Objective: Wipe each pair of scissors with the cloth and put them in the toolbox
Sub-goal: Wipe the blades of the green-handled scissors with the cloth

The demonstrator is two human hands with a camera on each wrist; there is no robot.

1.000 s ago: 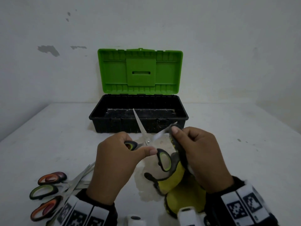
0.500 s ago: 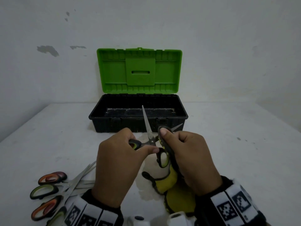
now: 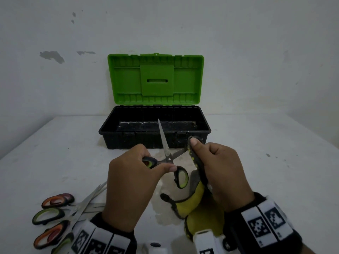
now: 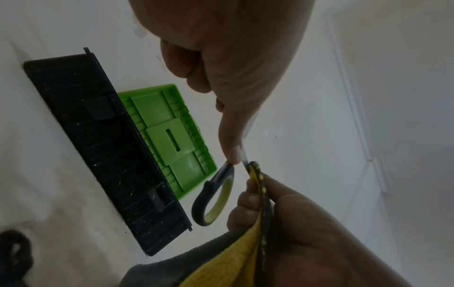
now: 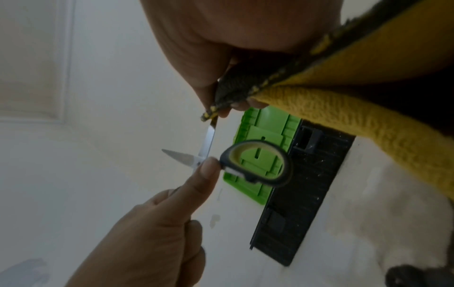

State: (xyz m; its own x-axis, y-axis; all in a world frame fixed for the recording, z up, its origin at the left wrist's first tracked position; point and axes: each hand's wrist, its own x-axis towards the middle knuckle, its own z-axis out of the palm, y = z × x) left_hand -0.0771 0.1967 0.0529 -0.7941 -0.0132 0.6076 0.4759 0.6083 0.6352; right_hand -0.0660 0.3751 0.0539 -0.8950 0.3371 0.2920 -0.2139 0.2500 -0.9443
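A pair of scissors [image 3: 166, 153] with black-and-lime handles is spread open above the table. My left hand [image 3: 135, 173] grips one handle loop, thumb near the pivot; the other loop [image 3: 181, 177] hangs free. My right hand [image 3: 214, 167] pinches the yellow-and-grey cloth [image 3: 194, 202] folded round the tip half of the right blade. The wrist views show the same grip: the cloth [image 5: 319, 101] pinched on the blade [image 5: 209, 139], and the free loop [image 4: 213, 196] below my left thumb. The toolbox [image 3: 155, 138] stands open behind, green lid up.
Several more scissors [image 3: 55, 217] with orange and lime handles lie in a heap on the white table [image 3: 275, 162] at the near left. A white wall stands close behind the toolbox. A loop of the cloth [image 3: 165, 197] trails on the table.
The cloth in my right hand has slid along the right blade, in toward the pivot and back out to the tip half. The free blade has swung more upright. My hands rose slightly.
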